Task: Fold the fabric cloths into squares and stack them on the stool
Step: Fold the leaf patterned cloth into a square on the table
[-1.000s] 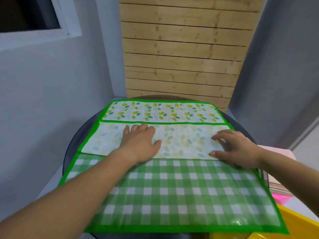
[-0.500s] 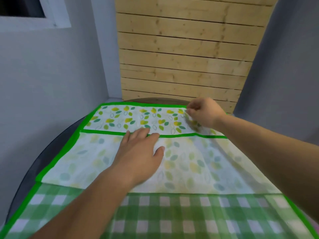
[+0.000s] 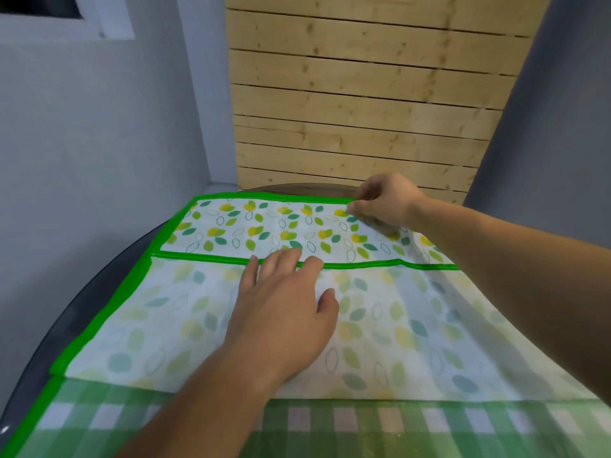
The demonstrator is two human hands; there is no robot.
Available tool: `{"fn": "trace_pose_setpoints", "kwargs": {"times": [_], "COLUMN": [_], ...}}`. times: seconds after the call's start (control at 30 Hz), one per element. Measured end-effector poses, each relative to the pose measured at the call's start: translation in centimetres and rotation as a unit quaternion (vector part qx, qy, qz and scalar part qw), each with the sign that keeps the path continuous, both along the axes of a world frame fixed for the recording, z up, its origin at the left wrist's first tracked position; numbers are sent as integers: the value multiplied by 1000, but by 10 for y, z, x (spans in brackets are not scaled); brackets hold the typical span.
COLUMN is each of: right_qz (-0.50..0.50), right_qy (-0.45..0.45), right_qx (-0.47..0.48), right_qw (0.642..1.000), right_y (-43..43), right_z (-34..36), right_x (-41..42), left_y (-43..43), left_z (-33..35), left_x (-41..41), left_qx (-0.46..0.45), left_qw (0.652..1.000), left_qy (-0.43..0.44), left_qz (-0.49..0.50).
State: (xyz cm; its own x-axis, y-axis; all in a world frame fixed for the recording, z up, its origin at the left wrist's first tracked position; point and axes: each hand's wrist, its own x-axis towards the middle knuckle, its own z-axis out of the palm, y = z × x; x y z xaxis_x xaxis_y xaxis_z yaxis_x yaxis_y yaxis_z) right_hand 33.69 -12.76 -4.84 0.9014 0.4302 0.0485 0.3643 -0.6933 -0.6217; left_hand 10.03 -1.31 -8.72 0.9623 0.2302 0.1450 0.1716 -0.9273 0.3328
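Note:
A green-bordered cloth (image 3: 139, 325) lies spread on a round dark table (image 3: 82, 299). Its near part is green and white check, and a pale leaf-print flap is folded over the middle. A brighter leaf-print band runs along the far side. My left hand (image 3: 284, 305) presses flat on the folded flap, fingertips at its green hem. My right hand (image 3: 383, 200) reaches to the far edge and pinches the green border there between thumb and fingers. No stool shows in this view.
A wall of pale wooden planks (image 3: 363, 104) stands right behind the table. Grey walls (image 3: 99, 143) close in on the left and right, with a window frame (image 3: 109, 21) at the upper left.
My right hand left the flap's right end and moved to the cloth's far edge, where it now pinches the border. My left hand stayed on the flap. The camera moved closer.

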Motion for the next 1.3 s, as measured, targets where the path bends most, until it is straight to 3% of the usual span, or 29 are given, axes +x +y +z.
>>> {"fn": "trace_pose_setpoints", "kwargs": {"times": [0.3, 0.53, 0.73, 0.87, 1.0, 1.07, 1.2, 1.3], "right_qz": [-19, -15, 0, 8, 12, 14, 15, 10], "right_qy": [19, -61, -94, -159, -212, -231, -247, -239], "right_qx": [41, -3, 20, 23, -5, -34, -72, -89], "right_qw": [999, 998, 995, 987, 977, 972, 966, 967], "right_y": [3, 5, -3, -14, -26, -33, -47, -60], "right_z": [0, 0, 21, 47, 71, 79, 86, 84], "right_x": [1, 6, -8, -29, -60, -78, -119, -152], "left_y": [0, 0, 2, -2, -17, -23, -23, -24], "left_z": [0, -1, -3, 0, 12, 19, 47, 62], "left_x": [0, 1, 0, -2, -7, -11, -27, -49], "left_qx": [9, 15, 9, 39, 154, 196, 214, 196], "left_qw": [1000, 1000, 1000, 999, 984, 976, 971, 974], "left_qy": [-2, -1, 5, 5, -79, -59, 30, -25], "left_qz": [2, -2, -12, -13, -48, -81, -100, -108]}}
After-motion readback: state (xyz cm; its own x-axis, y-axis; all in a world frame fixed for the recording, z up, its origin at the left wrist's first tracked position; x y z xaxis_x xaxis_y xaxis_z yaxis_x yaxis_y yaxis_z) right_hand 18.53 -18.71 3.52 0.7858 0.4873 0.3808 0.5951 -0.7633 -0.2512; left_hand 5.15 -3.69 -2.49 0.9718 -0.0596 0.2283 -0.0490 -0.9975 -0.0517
